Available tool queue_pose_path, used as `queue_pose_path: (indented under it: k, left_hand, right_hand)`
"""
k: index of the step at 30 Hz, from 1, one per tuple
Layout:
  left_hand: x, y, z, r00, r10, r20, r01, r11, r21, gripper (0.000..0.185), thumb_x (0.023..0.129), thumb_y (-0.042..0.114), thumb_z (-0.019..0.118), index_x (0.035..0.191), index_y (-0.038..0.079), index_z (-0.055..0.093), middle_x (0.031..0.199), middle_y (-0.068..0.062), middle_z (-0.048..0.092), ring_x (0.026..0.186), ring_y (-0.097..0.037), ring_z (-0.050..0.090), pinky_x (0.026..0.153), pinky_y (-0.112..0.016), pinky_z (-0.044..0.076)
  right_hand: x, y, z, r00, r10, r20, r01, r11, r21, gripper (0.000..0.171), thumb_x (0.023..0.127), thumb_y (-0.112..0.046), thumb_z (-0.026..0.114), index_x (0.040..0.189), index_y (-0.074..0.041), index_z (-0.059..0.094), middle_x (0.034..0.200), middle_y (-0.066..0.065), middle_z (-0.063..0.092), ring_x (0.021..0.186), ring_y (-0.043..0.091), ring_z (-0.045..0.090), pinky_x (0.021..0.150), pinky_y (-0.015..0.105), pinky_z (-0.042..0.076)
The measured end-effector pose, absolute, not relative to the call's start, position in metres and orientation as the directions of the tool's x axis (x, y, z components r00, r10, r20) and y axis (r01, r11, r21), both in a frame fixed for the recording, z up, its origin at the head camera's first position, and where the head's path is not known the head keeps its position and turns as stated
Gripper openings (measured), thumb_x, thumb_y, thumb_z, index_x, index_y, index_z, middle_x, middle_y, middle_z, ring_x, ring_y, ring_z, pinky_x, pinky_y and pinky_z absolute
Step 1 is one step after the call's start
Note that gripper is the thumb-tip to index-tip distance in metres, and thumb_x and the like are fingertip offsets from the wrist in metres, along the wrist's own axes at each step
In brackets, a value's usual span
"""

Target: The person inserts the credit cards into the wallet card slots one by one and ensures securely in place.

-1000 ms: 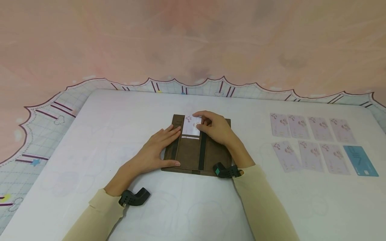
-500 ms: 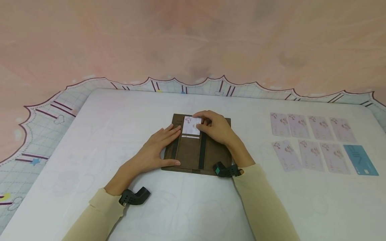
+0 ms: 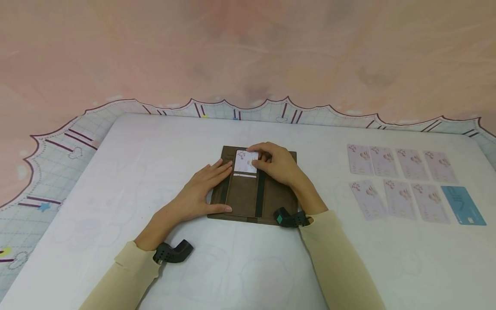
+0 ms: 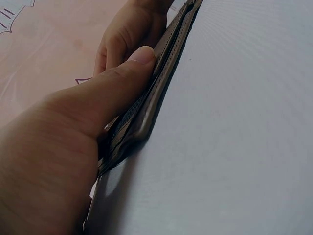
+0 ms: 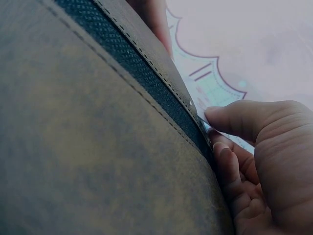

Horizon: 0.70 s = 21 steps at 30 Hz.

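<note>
A brown wallet (image 3: 248, 198) lies spread flat on the white table (image 3: 248, 267), with a dark elastic band (image 3: 260, 193) down its middle. My left hand (image 3: 197, 193) lies flat on its left side, fingers straight, thumb along the near edge (image 4: 146, 117). My right hand (image 3: 277, 162) pinches a pale pink card (image 3: 245, 162) that sticks halfway out of a top slot. In the right wrist view the curled fingers (image 5: 244, 166) sit at the edge of the wallet (image 5: 98, 147).
Several pale pink cards (image 3: 399, 181) lie in two rows on the table's right side, with a blue card (image 3: 463, 206) at the near right end. A patterned mat (image 3: 58, 159) rings the table, and a pink cloth (image 3: 248, 47) lies beyond.
The pink card has slid a little deeper into the wallet's slot under my right hand. My left hand has stayed in place.
</note>
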State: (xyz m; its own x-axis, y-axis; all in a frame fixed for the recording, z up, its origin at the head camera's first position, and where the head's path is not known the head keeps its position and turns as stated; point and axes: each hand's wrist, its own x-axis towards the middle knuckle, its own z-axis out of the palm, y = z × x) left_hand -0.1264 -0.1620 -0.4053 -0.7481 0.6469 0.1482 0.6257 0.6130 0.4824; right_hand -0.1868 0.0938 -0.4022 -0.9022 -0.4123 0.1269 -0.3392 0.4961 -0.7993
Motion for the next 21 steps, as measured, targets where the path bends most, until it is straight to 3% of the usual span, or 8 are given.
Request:
queue_pose_path:
  k: [21]
  left_hand:
    - [-0.1273, -0.1621, -0.4063, -0.745, 0.650, 0.150, 0.631, 0.614, 0.475, 0.095, 0.077, 0.045, 0.077, 0.148, 0.002, 0.033, 0.154, -0.009, 0.028, 0.144, -0.027, 0.014, 0.116, -0.045, 0.009]
  right_hand:
    - [-0.1864, 0.0951, -0.4015, -0.895, -0.423, 0.138, -0.353, 0.485, -0.800, 0.029, 0.090, -0.012, 0.065, 0.119, -0.012, 0.067, 0.087, 0.003, 0.057, 0.076, 0.018, 0.051, 0.065, 0.031, 0.044]
